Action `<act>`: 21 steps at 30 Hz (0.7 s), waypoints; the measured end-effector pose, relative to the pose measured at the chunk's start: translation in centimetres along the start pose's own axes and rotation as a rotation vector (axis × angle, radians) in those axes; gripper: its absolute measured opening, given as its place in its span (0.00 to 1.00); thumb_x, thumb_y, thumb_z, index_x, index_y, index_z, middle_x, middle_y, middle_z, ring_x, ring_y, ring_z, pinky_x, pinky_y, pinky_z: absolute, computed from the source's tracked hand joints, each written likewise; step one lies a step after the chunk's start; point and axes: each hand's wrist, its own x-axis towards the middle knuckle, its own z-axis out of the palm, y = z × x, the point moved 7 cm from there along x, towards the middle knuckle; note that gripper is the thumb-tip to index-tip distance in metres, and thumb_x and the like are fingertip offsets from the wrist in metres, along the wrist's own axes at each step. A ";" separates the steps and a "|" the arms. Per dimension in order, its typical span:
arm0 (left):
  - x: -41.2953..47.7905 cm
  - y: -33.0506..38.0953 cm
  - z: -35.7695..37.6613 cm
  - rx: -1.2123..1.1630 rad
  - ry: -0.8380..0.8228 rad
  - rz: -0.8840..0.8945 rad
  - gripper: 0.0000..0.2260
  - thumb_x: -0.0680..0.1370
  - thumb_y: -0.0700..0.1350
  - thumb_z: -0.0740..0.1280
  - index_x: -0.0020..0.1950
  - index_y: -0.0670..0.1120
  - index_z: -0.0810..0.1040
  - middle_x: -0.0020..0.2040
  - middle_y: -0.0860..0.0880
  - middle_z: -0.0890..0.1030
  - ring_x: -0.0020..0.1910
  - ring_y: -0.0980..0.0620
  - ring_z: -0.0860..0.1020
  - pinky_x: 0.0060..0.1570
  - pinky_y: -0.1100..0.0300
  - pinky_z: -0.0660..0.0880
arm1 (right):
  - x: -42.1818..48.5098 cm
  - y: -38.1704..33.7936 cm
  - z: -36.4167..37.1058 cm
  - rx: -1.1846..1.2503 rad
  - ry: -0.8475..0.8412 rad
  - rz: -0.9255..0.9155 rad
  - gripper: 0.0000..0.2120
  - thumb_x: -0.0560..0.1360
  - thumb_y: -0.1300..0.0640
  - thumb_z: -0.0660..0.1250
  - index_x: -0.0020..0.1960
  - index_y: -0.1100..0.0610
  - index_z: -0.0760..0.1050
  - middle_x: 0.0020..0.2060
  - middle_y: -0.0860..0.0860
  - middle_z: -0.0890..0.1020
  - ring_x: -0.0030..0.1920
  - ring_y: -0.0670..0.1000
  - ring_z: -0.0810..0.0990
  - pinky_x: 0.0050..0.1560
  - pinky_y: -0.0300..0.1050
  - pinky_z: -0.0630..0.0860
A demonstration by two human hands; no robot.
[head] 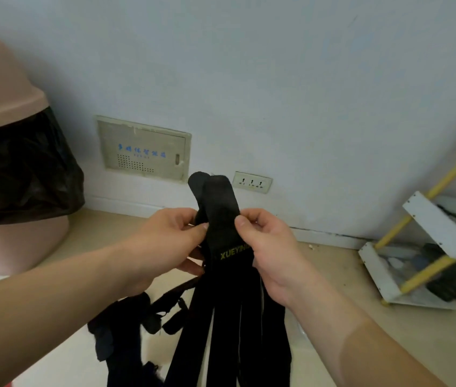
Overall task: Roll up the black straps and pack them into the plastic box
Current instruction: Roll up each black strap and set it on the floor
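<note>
- I pinch the black straps (221,219) near their rounded top ends, left hand (171,238) and right hand (268,247) on opposite edges.
- Tails hang down, likely to straighten them for rolling.
- No plastic box shows.

floor (330,277) open between pink bin (3,107) left and white rack (433,222) right, wall (249,79) behind, black straps (221,331) apparently crowding below
</note>
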 end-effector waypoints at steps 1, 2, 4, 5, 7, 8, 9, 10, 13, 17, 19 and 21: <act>-0.2 0.3 0.5 -0.012 -0.028 0.004 0.08 0.85 0.47 0.67 0.58 0.44 0.83 0.50 0.43 0.89 0.49 0.44 0.88 0.39 0.60 0.82 | 0.1 -0.2 0.0 0.021 0.010 -0.015 0.05 0.84 0.58 0.68 0.56 0.56 0.83 0.48 0.56 0.89 0.50 0.57 0.88 0.54 0.56 0.85; -0.4 0.5 0.7 -0.017 -0.043 0.011 0.09 0.84 0.47 0.68 0.59 0.44 0.83 0.50 0.43 0.89 0.50 0.43 0.88 0.39 0.60 0.82 | 0.1 -0.4 -0.1 0.046 0.016 -0.030 0.05 0.84 0.59 0.68 0.55 0.56 0.83 0.48 0.56 0.89 0.50 0.56 0.88 0.55 0.56 0.85; -0.6 0.9 0.8 0.003 -0.053 0.028 0.09 0.84 0.48 0.70 0.60 0.45 0.82 0.49 0.43 0.89 0.50 0.44 0.88 0.41 0.59 0.82 | 0.0 -0.8 0.0 0.067 0.009 -0.054 0.05 0.83 0.59 0.69 0.54 0.56 0.84 0.48 0.56 0.89 0.48 0.54 0.88 0.54 0.56 0.85; -0.7 1.0 0.7 0.017 -0.053 0.036 0.08 0.83 0.48 0.70 0.60 0.46 0.82 0.48 0.44 0.89 0.49 0.44 0.88 0.42 0.59 0.82 | 0.0 -1.0 0.1 0.056 0.003 -0.069 0.05 0.83 0.59 0.69 0.54 0.56 0.84 0.48 0.56 0.89 0.48 0.53 0.87 0.53 0.54 0.85; -1.0 1.0 0.6 0.044 -0.048 0.050 0.07 0.84 0.48 0.69 0.60 0.48 0.81 0.46 0.45 0.89 0.46 0.46 0.88 0.42 0.59 0.82 | -0.2 -1.2 0.0 -0.005 -0.003 -0.106 0.05 0.83 0.59 0.69 0.55 0.55 0.84 0.47 0.54 0.89 0.47 0.50 0.87 0.47 0.46 0.84; -1.1 1.0 0.5 0.060 -0.045 0.055 0.06 0.84 0.48 0.69 0.59 0.49 0.81 0.45 0.45 0.89 0.46 0.45 0.88 0.42 0.59 0.82 | -0.2 -1.3 -0.1 -0.034 -0.001 -0.120 0.05 0.83 0.58 0.69 0.55 0.55 0.84 0.46 0.52 0.89 0.45 0.47 0.87 0.44 0.40 0.82; -1.1 0.9 0.5 0.073 -0.042 0.061 0.06 0.84 0.48 0.68 0.59 0.49 0.82 0.45 0.46 0.89 0.46 0.44 0.87 0.43 0.58 0.83 | -0.3 -1.3 -0.3 -0.047 0.003 -0.127 0.05 0.83 0.58 0.69 0.55 0.55 0.84 0.45 0.50 0.88 0.43 0.45 0.86 0.42 0.36 0.80; -1.2 0.9 0.5 0.076 -0.039 0.070 0.06 0.85 0.47 0.68 0.59 0.49 0.82 0.45 0.45 0.89 0.47 0.43 0.87 0.44 0.58 0.83 | -0.3 -1.3 -0.3 -0.046 0.006 -0.127 0.05 0.83 0.59 0.69 0.54 0.55 0.84 0.43 0.50 0.88 0.42 0.43 0.86 0.40 0.35 0.79; -1.3 0.9 0.3 0.059 -0.033 0.098 0.07 0.86 0.43 0.66 0.58 0.48 0.83 0.46 0.45 0.89 0.47 0.45 0.88 0.43 0.59 0.83 | -0.3 -1.1 -0.4 -0.042 -0.005 -0.104 0.05 0.84 0.59 0.68 0.54 0.55 0.83 0.45 0.52 0.89 0.47 0.49 0.87 0.48 0.45 0.82; -1.3 1.0 0.4 0.030 -0.065 0.095 0.11 0.87 0.42 0.62 0.60 0.46 0.84 0.51 0.45 0.89 0.48 0.49 0.87 0.44 0.58 0.83 | -0.4 -1.1 -0.3 -0.024 -0.020 -0.109 0.04 0.84 0.59 0.68 0.53 0.55 0.82 0.45 0.53 0.89 0.46 0.51 0.87 0.48 0.47 0.81; -1.4 1.0 0.8 0.014 -0.105 0.080 0.13 0.88 0.42 0.59 0.61 0.44 0.83 0.53 0.44 0.88 0.49 0.49 0.87 0.46 0.58 0.84 | -0.4 -1.1 -0.3 0.002 -0.012 -0.117 0.03 0.84 0.59 0.68 0.53 0.55 0.81 0.44 0.53 0.89 0.45 0.50 0.87 0.44 0.44 0.81; -1.5 1.0 1.6 0.014 -0.154 0.067 0.15 0.89 0.43 0.57 0.62 0.43 0.83 0.55 0.43 0.88 0.52 0.48 0.87 0.47 0.58 0.84 | -0.4 -1.1 -0.2 0.020 -0.013 -0.115 0.03 0.84 0.59 0.68 0.53 0.55 0.81 0.44 0.53 0.89 0.42 0.49 0.86 0.39 0.40 0.81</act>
